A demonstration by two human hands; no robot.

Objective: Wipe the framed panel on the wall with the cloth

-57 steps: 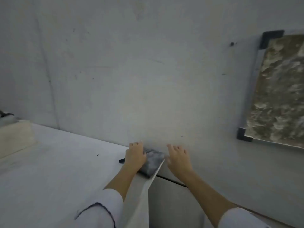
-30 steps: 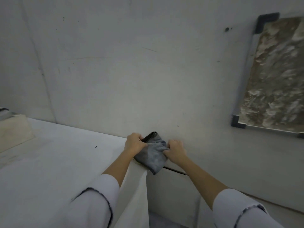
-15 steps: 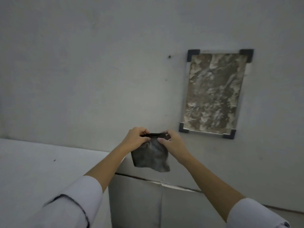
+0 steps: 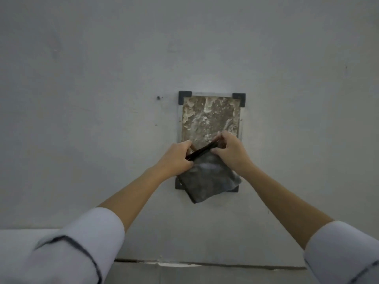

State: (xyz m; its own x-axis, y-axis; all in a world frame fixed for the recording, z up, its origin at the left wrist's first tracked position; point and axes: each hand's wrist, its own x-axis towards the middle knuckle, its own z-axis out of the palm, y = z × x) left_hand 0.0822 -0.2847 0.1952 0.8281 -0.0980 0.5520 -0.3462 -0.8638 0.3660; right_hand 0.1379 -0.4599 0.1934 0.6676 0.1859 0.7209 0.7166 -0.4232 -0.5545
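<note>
The framed panel (image 4: 211,117) hangs on the grey wall, a mottled brown and white rectangle with black corner brackets. A dark grey cloth (image 4: 207,179) hangs in front of its lower half and hides the bottom edge. My left hand (image 4: 177,158) pinches the cloth's upper left corner. My right hand (image 4: 230,150) pinches the upper right corner, a little higher. The cloth's top edge is stretched taut between both hands. Whether the cloth touches the panel I cannot tell.
A small dark hole (image 4: 158,97) marks the wall left of the panel. A white ledge (image 4: 24,234) lies at the lower left. A seam (image 4: 205,264) runs across the wall below my arms.
Both hands lifted the cloth off the ledge and carried it up and right, from beside the panel to in front of its lower half. The view swung right and centred on the panel.
</note>
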